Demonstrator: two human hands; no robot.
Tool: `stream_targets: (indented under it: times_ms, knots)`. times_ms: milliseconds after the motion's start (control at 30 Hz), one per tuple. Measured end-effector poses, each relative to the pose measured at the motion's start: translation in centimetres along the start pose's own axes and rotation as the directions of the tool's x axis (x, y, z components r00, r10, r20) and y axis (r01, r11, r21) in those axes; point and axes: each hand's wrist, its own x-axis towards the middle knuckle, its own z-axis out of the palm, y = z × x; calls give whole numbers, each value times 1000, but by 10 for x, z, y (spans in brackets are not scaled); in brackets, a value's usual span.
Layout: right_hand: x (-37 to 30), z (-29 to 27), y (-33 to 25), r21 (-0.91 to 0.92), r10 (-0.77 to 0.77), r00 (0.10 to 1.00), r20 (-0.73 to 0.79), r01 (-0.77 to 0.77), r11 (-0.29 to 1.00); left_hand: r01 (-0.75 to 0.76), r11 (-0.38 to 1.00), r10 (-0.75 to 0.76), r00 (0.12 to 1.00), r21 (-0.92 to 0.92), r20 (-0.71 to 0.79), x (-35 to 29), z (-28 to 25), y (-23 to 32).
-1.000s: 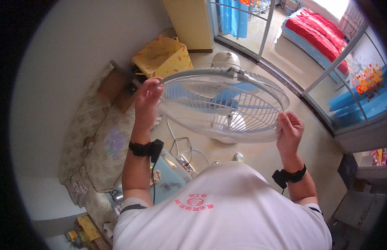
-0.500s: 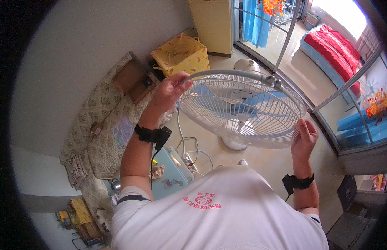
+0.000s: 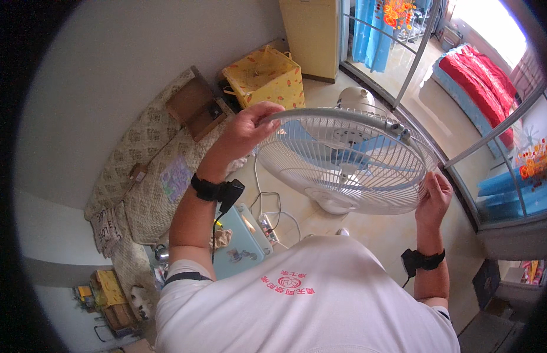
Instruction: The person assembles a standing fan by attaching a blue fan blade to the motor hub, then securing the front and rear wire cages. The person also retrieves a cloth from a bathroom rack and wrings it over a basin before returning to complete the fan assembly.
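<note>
"Where is the fan (image 3: 346, 170)?"

"In front of the person, with its white base (image 3: 335, 206) on the pale floor (image 3: 379, 232). The round head tilts upward, and blue blades (image 3: 367, 152) show through the wires of its guard (image 3: 373, 191)."

"What is the left hand (image 3: 250, 130) doing?"

"It pinches the rim of the guard at the upper left, with the thumb on the near side. Part of the fingers is hidden behind the edge."

"And the right hand (image 3: 434, 197)?"

"It grips the opposite edge, lower down, between thumb and fingertips. Both grips are narrow, and the guard spans the gap between the two hands. How firmly they press, nobody can tell from here."

"Is anything on the wrists?"

"A black band on each, the left one (image 3: 213, 189) with a cable hanging from it."

"What lies around the fan?"

"A power strip (image 3: 267, 228) with cords on the floor, just beside a light blue table (image 3: 255, 250). To the left is a sofa (image 3: 129, 147) with a quilted cover, and an open cardboard box (image 3: 191, 106) rests on it. A yellow box (image 3: 280, 85) stands beyond the left hand, near a cream cabinet (image 3: 311, 38)."
</note>
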Motion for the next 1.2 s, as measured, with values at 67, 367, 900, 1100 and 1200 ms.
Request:
stream_targets:
  times_ms: [67, 367, 900, 1100, 1200]
  knots:
    - [2, -1, -1, -31, 13, 999, -31, -14, 999, -11, 1000, 11, 1000, 4, -3, 0, 2, -1]
    - [7, -7, 4, -51, -4, 1000, -24, 3, 999, -129, 966, 146, 987, 223, -61, -2, 12, 2]
    - [5, -13, 1, -69, 40, 999, 12, -39, 997, -302, 844, 406, 899, 443, -161, 2, 24, 1]
    - [6, -6, -5, -84, 50, 999, 18, -48, 995, -351, 827, 469, 861, 439, -195, -2, 25, -2]
    - [6, -3, -7, -126, 62, 998, 16, -60, 990, -339, 831, 463, 861, 442, -210, -5, 27, -1]
